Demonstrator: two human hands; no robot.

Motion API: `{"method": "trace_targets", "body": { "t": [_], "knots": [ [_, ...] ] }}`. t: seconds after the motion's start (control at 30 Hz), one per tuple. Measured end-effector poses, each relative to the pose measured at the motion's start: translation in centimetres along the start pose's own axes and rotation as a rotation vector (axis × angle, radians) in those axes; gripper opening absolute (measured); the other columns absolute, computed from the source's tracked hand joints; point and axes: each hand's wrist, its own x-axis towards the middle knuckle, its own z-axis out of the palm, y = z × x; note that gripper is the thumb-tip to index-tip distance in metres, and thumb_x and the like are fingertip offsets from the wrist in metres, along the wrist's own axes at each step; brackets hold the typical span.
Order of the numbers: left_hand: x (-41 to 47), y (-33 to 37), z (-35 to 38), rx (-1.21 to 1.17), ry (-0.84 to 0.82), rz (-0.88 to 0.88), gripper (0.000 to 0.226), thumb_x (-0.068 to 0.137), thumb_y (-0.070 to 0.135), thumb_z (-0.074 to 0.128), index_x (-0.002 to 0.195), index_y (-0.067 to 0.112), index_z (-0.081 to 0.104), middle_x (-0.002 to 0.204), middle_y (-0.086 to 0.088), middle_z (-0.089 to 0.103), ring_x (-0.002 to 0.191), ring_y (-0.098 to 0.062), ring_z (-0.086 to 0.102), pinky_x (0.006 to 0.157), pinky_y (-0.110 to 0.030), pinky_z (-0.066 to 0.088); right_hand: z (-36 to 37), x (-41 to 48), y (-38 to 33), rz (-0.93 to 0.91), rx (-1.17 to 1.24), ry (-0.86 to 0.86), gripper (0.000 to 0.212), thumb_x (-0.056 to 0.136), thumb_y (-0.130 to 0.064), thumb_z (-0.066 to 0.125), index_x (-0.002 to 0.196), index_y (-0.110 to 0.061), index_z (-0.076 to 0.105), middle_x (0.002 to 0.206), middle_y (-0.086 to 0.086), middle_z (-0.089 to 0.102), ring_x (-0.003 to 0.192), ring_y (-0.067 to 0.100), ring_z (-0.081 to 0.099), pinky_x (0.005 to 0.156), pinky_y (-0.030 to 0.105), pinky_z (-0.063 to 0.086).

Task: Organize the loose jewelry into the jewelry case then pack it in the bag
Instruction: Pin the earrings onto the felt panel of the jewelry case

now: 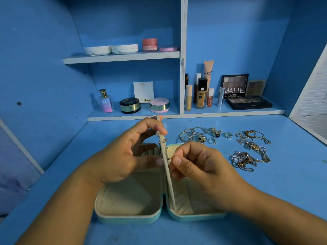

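so the case (127,219) is lying open flat on the desk (265,200) right in front of the person, both halves up, and the middle flap (169,179) is stood on edge along the spine, its long axis running straight away from them. The left hand (123,156) has the flap from the left side, thumb up near the top edge and a fingertip pressed on its face lower down, so it's basically clamped upright. A few studs (165,140) are pushed through, posts poking out the right face. The right hand (200,163) is on that side with thumb and forefinger pinched tight together at what looks like the lowest stud (168,158). Can't tell if there's a backing in there, too tiny. My guess is it's securing that stud, and the task is early on, since most of the loose stuff is still out: rings (200,136) just beyond the right hand, chains (251,151) further off to the right in a tangle. All of it sits on the right hand's side, with the flap between it and the left hand, so I'd expect the right hand to do the fetching while the left one steadies the flap. No bag anywhere in view.
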Motion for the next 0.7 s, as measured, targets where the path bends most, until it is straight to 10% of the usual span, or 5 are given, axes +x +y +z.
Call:
{"method": "trace_targets", "body": {
  "t": [0.4, 0.7],
  "knots": [
    [0.0, -0.1, 0.1, 0.019, 0.013, -0.009, 0.044, 0.068, 0.015, 0.079, 0.101, 0.037, 0.060, 0.139, 0.010, 0.050, 0.098, -0.033, 0.050, 0.083, -0.034, 0.054, 0.0, -0.1, 0.1, 0.015, -0.074, -0.011, 0.018, 0.084, -0.019, 0.057, 0.088, -0.002, 0.058, 0.093, 0.032, 0.062, 0.072, 0.015, 0.058, 0.071, 0.023, 0.051],
    [0.1, -0.1, 0.3, 0.001, 0.016, 0.003, 0.045, 0.067, 0.018, 0.084, 0.101, 0.037, 0.061, 0.115, 0.018, 0.058, 0.093, -0.031, 0.051, 0.078, -0.028, 0.055, -0.1, 0.0, 1.1, -0.038, -0.200, 0.018, 0.009, 0.087, -0.025, 0.059, 0.085, -0.017, 0.062, 0.090, 0.023, 0.065, 0.074, 0.018, 0.059, 0.076, 0.044, 0.052]
  ]
}}
